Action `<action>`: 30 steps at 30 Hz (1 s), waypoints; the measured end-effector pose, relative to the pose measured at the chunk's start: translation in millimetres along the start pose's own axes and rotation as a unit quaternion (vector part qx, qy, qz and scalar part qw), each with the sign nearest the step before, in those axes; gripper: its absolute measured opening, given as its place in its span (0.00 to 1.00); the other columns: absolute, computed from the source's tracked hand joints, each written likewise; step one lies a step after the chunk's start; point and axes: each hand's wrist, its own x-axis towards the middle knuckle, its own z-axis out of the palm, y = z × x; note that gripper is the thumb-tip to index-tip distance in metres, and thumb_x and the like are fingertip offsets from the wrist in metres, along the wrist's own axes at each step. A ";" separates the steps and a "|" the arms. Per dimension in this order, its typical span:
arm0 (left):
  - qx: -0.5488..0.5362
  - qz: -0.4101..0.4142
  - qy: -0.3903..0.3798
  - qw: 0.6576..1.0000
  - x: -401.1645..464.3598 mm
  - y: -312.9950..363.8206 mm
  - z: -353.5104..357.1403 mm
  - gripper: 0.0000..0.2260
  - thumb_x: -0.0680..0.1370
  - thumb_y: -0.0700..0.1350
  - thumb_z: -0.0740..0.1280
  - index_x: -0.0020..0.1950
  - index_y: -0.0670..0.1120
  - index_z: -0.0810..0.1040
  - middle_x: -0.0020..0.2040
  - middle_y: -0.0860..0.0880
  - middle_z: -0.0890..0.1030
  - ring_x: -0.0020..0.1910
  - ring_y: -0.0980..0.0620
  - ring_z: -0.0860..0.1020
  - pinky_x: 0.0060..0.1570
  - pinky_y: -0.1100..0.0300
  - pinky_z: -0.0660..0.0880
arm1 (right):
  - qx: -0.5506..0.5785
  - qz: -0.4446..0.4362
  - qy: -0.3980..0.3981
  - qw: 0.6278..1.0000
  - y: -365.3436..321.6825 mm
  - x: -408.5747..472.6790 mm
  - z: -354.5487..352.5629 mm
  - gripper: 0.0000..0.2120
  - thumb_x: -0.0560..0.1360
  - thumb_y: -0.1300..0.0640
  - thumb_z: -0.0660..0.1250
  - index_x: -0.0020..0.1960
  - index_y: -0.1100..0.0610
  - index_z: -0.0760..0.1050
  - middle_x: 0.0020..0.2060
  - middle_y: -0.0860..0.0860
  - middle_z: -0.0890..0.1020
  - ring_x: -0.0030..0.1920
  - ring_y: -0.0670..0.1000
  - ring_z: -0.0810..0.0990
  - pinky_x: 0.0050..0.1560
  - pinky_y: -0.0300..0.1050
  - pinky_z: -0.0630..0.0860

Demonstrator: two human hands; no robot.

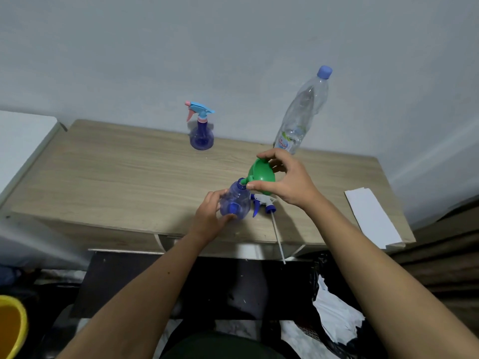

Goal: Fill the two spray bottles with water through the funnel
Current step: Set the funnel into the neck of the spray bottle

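Note:
An open blue spray bottle (237,200) stands near the front of the wooden table (116,177), held at its base by my left hand (210,216). My right hand (285,177) grips a green funnel (260,174), tilted, with its spout at the bottle's mouth. The bottle's white and blue spray head (264,204) with its long tube lies on the table just right of it. A second purple spray bottle (201,133) with a blue and pink trigger stands capped at the back. A clear plastic water bottle (302,112) with a blue cap stands at the back right.
A white sheet of paper (370,216) lies at the table's right end. A yellow bucket (11,325) sits on the floor at lower left. A white surface (23,136) adjoins the table on the left. Bags and clutter lie under the table.

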 end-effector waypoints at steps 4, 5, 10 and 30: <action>0.005 -0.005 -0.003 1.000 0.9 -2.1 -0.1 0.31 0.69 0.47 0.81 0.70 0.50 0.76 0.61 0.55 0.77 0.58 0.58 0.80 0.60 0.48 0.81 | -0.046 -0.025 -0.028 0.998 -6.3 8.3 6.1 0.32 0.61 0.44 0.87 0.63 0.49 0.82 0.56 0.43 0.81 0.57 0.44 0.80 0.57 0.41 0.78; 0.007 -0.005 -0.003 1.000 1.4 -3.0 0.3 0.31 0.69 0.47 0.81 0.70 0.50 0.76 0.61 0.55 0.77 0.58 0.56 0.80 0.61 0.47 0.80 | -0.051 -0.028 -0.035 0.998 -6.8 9.9 7.6 0.33 0.61 0.44 0.87 0.63 0.48 0.82 0.57 0.43 0.81 0.57 0.44 0.79 0.57 0.40 0.77; 0.017 -0.001 0.005 1.000 3.7 -6.8 3.3 0.33 0.68 0.43 0.83 0.71 0.47 0.76 0.62 0.52 0.78 0.59 0.51 0.79 0.61 0.45 0.79 | -0.082 -0.042 -0.066 0.994 -7.6 18.2 12.7 0.34 0.61 0.38 0.85 0.64 0.46 0.83 0.58 0.44 0.81 0.60 0.46 0.80 0.61 0.40 0.75; 0.046 -0.007 -0.019 0.999 2.5 0.8 -1.8 0.35 0.67 0.59 0.76 0.69 0.43 0.75 0.61 0.48 0.77 0.57 0.46 0.80 0.58 0.43 0.80 | -0.080 -0.027 -0.067 0.994 -3.3 19.4 20.2 0.35 0.64 0.39 0.84 0.68 0.45 0.81 0.59 0.43 0.77 0.56 0.38 0.76 0.52 0.26 0.68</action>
